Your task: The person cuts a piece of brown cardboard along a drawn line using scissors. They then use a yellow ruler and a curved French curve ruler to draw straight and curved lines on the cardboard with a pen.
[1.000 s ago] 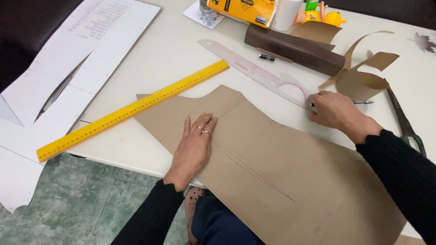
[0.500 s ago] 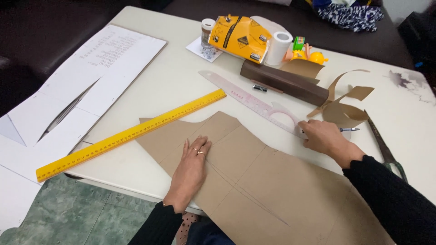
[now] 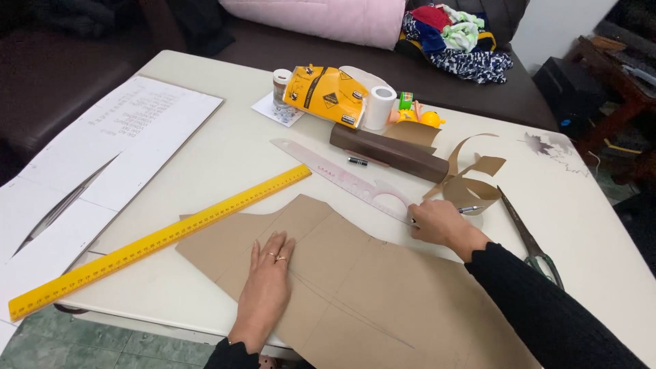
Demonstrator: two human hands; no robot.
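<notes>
Brown paper pattern piece (image 3: 355,287) spread flat on white table (image 3: 225,147), at 6 o'clock of view. Pressed down by left hand (image 3: 268,287), palm flat, fingers open, holding nothing. At its 1 o'clock edge, right hand (image 3: 437,224) closed around pen (image 3: 469,209). Touching there: clear curved ruler (image 3: 342,179). At 9 o'clock, yellow ruler (image 3: 164,239). At 3 o'clock, scissors (image 3: 529,239).

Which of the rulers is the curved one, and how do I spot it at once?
On the white table, look past the brown paper pattern toward the right hand. The curved ruler is the pale pink see-through strip ending in a loop beside that hand, unlike the straight, solid yellow ruler.
</notes>
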